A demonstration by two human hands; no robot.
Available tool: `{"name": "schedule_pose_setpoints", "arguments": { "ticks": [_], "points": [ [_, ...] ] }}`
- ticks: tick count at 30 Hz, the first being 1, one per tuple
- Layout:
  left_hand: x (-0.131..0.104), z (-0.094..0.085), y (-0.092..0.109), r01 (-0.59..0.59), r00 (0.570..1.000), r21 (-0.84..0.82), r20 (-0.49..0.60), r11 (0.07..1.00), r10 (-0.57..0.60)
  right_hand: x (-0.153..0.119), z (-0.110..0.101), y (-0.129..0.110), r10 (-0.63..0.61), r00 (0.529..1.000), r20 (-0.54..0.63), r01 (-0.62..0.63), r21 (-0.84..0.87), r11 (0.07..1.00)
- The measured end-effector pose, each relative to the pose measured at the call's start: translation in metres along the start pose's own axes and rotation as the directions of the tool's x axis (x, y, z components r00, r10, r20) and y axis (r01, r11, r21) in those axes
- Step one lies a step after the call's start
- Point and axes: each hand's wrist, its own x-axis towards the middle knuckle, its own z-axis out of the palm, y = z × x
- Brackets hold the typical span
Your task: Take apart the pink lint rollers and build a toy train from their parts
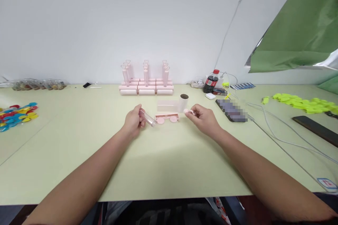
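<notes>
My left hand (134,121) is closed around a clear pink tube (148,117), which tilts down to the right. In my right hand (203,117), thumb and fingers pinch a small pink piece (189,112); its exact shape is partly hidden. Between the hands lies a pink frame with two round ends (167,118). Just behind it is a pale pink box-like cover (167,105). A white roll with a brown core (183,103) stands upright beside the cover, close to my right fingertips.
Several pink rollers with upright handles (146,90) are lined up by the wall. A cola bottle (211,81), a phone (231,110) and white cables (274,135) lie to the right, with yellow-green pieces (303,103) beyond. Colourful pieces (18,115) are at far left.
</notes>
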Motion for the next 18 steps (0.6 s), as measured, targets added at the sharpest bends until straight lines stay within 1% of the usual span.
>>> {"name": "schedule_pose_setpoints", "arguments": {
  "ticks": [1, 4, 6, 8, 11, 13, 14, 16, 18],
  "points": [
    [-0.001, 0.002, -0.004, 0.004, 1.0, 0.036, 0.024, 0.999, -0.005, 0.006, -0.002, 0.007, 0.042, 0.999, 0.01, -0.041, -0.016, 0.999],
    [-0.002, 0.004, -0.011, 0.017, 0.994, 0.105, 0.102, 0.994, -0.028, 0.016, -0.002, 0.023, 0.112, 0.986, 0.126, -0.1, -0.099, 0.99],
    [-0.002, 0.005, -0.013, 0.018, 0.99, 0.126, 0.137, 0.992, -0.035, 0.017, 0.002, 0.027, 0.118, 0.975, 0.187, -0.094, -0.131, 0.987],
    [0.0, 0.005, -0.014, 0.005, 0.985, 0.127, 0.173, 0.992, -0.027, 0.017, 0.008, 0.028, 0.106, 0.969, 0.221, -0.078, -0.134, 0.988],
    [0.003, 0.005, -0.015, -0.034, 0.974, 0.116, 0.227, 0.993, 0.007, 0.017, 0.014, 0.028, 0.1, 0.959, 0.266, -0.074, -0.106, 0.992],
    [0.003, 0.004, -0.015, -0.057, 0.97, 0.115, 0.241, 0.992, 0.028, 0.018, 0.013, 0.028, 0.11, 0.948, 0.3, -0.097, -0.059, 0.994],
    [0.003, 0.004, -0.015, -0.073, 0.969, 0.119, 0.242, 0.99, 0.042, 0.018, 0.012, 0.027, 0.119, 0.946, 0.302, -0.114, -0.033, 0.993],
    [-0.001, 0.005, -0.014, -0.134, 0.963, 0.159, 0.252, 0.978, 0.091, 0.016, 0.007, 0.022, 0.133, 0.958, 0.253, -0.142, 0.019, 0.99],
    [-0.009, 0.009, -0.015, -0.249, 0.937, 0.249, 0.307, 0.936, 0.168, 0.012, 0.003, 0.011, 0.113, 0.979, 0.17, -0.128, 0.081, 0.988]
  ]
}}
